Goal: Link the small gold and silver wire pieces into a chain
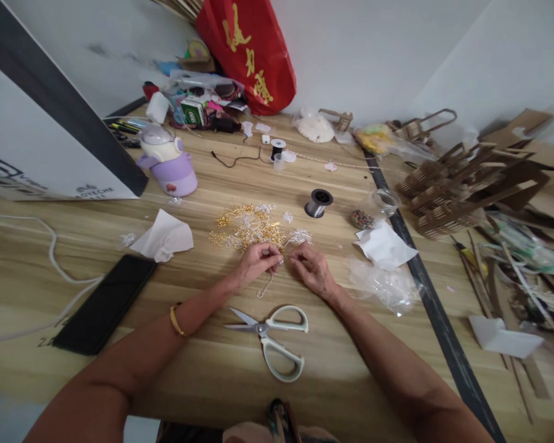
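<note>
My left hand [257,261] rests on the wooden table [212,369] with its fingers pinched on a thin silver chain [268,286] that hangs down toward me. Close to its right, my right hand [313,269] has its fingertips pinched together near the chain's top end; what they hold is too small to make out. Just beyond both hands lies a heap of gold and silver chain pieces [249,227]. Open white-handled scissors [272,338] lie on the table just in front of my hands.
A black phone [105,303] and a crumpled tissue [164,239] lie left. A purple bottle [168,161], thread spool [318,203], bead jar [373,209], white paper [384,245] and clear bag [388,284] surround the work. Cardboard baskets [461,184] and a red bag [249,52] stand behind.
</note>
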{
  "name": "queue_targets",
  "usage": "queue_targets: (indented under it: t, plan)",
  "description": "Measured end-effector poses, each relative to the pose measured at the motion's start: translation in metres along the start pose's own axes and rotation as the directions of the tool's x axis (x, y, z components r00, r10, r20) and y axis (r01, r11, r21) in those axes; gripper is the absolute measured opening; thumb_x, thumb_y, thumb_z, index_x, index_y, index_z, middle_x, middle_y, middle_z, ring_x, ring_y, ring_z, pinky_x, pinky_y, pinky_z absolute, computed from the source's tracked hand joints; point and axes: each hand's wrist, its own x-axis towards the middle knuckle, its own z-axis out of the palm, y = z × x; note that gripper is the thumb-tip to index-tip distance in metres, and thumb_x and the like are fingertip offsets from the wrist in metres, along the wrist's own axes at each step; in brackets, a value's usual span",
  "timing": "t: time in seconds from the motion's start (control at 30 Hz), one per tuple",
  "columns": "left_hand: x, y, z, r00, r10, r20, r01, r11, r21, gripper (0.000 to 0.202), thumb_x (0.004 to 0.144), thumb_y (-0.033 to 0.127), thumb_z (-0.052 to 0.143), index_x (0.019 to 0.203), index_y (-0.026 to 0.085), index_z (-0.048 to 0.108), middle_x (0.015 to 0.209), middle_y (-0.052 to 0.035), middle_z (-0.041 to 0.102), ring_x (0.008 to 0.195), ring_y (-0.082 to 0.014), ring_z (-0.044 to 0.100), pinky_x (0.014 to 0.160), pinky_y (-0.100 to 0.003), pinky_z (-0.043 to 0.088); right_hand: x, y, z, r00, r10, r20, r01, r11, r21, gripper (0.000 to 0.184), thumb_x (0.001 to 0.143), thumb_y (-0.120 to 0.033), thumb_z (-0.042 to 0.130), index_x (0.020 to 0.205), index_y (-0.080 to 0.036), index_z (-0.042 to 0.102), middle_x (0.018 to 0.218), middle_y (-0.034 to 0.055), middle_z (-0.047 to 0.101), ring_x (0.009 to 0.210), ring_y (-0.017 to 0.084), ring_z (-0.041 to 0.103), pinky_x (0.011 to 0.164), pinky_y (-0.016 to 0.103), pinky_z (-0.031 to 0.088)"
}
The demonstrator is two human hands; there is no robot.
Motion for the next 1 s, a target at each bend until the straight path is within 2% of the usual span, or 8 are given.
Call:
queue_targets:
  t: [0.27, 0.6, 0.77, 1.0]
  plan:
    - [0.0003, -0.0034, 0.0016, 1.0, 0.028, 0.011, -0.029, 0.998, 0.062, 0.023, 0.071, 0.031, 0.07, 0.071, 0.011, 0.058, 0.056, 0.002, 0.057, 0.049, -0.0072, 0.055, 0.049, -0.019, 0.047, -0.0022, -0.0018, 0.001, 0.992, -0.126, 0.012, 0.126, 0.991, -0.048, 0.007, 0.092, -0.015, 0.048, 0.093, -0.02, 0.053, 0.083, 0.0061, 0.058, 0.079, 0.018, 0.054, 0.07, 0.032, 0.047]
    - [0.0, -0.005, 0.0006, 0.999, 0.019, 0.038, -0.023, 0.995, 0.102, 0.022, 0.074, 0.031, 0.068, 0.075, 0.012, 0.058, 0.057, 0.0016, 0.058, 0.05, -0.0081, 0.055, 0.051, -0.02, 0.047, -0.004, 0.0011, 0.0016, 0.998, -0.062, 0.001, 0.061, 0.995, -0.073, 0.011, 0.093, -0.02, 0.049, 0.102, -0.019, 0.056, 0.08, 0.0056, 0.057, 0.073, 0.017, 0.054, 0.065, 0.032, 0.048]
    - [0.0006, -0.0063, 0.0002, 0.999, 0.029, 0.036, -0.033, 0.994, 0.105, 0.025, 0.072, 0.034, 0.069, 0.075, 0.012, 0.058, 0.058, 0.0015, 0.058, 0.05, -0.0082, 0.055, 0.051, -0.02, 0.047, -0.0022, 0.0001, 0.0015, 0.997, -0.08, 0.011, 0.08, 0.995, -0.053, 0.011, 0.093, -0.02, 0.047, 0.096, -0.02, 0.057, 0.084, 0.0066, 0.06, 0.078, 0.018, 0.056, 0.07, 0.033, 0.049]
    - [0.0001, -0.0063, 0.0005, 0.998, 0.036, 0.052, -0.042, 0.994, 0.106, 0.026, 0.073, 0.036, 0.068, 0.076, 0.012, 0.059, 0.058, 0.0013, 0.058, 0.05, -0.0079, 0.055, 0.051, -0.019, 0.047, -0.0019, -0.0018, 0.001, 0.999, -0.046, 0.023, 0.047, 0.998, -0.043, 0.012, 0.094, -0.022, 0.046, 0.092, -0.019, 0.056, 0.081, 0.0063, 0.059, 0.076, 0.018, 0.056, 0.069, 0.032, 0.049]
